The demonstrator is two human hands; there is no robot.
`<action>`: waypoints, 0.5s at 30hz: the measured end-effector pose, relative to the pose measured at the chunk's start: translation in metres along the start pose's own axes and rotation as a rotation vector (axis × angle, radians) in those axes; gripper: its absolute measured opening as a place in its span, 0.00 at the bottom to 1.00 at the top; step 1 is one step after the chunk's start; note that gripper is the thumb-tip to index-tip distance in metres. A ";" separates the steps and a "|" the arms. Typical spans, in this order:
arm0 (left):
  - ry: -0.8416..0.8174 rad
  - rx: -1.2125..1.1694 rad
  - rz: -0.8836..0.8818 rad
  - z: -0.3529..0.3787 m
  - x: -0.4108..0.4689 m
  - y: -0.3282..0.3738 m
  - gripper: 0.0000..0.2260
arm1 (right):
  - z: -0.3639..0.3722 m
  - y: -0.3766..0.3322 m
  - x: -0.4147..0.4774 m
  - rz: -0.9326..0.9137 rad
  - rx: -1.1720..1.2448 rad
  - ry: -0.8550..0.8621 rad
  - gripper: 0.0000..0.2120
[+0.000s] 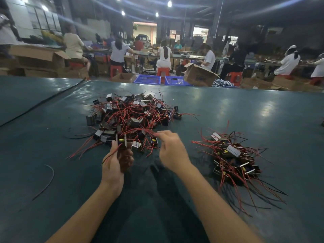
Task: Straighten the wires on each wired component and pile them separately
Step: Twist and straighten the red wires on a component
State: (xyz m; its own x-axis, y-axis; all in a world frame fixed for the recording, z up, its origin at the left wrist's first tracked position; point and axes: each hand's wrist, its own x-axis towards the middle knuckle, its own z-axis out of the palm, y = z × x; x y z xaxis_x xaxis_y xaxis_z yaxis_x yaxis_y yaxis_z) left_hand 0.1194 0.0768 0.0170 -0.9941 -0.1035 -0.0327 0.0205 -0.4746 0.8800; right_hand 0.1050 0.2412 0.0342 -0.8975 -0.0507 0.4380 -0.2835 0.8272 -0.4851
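Observation:
A large tangled heap of small boxy wired components with red and black wires lies in the middle of the dark green table. A smaller pile sits to the right, its wires trailing towards me. My left hand grips one component with a yellow part at the near edge of the heap; red wires run down past my fingers. My right hand, blurred, pinches red wires that arc from that component.
A loose black wire lies on the table at the left. Beyond the far table edge stand blue crates, cardboard boxes and red stools, with several seated people working at benches.

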 end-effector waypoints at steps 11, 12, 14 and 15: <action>-0.068 -0.106 -0.040 -0.006 0.001 0.006 0.15 | 0.026 0.007 0.000 0.071 -0.235 -0.142 0.14; -0.080 -0.114 -0.050 -0.007 0.001 0.007 0.13 | 0.022 0.007 -0.005 0.084 -0.202 -0.154 0.13; -0.100 -0.133 -0.066 -0.008 0.002 0.008 0.10 | 0.011 0.008 -0.015 0.106 -0.166 -0.181 0.12; -0.106 -0.136 -0.069 -0.009 0.002 0.008 0.10 | 0.005 0.008 -0.020 0.112 -0.166 -0.188 0.12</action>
State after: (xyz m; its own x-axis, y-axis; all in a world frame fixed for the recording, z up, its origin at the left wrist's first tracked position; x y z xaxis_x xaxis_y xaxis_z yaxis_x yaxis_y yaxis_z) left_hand 0.1187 0.0646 0.0200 -0.9992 0.0227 -0.0337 -0.0407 -0.5919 0.8050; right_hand 0.1195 0.2458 0.0179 -0.9714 -0.0440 0.2334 -0.1338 0.9132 -0.3848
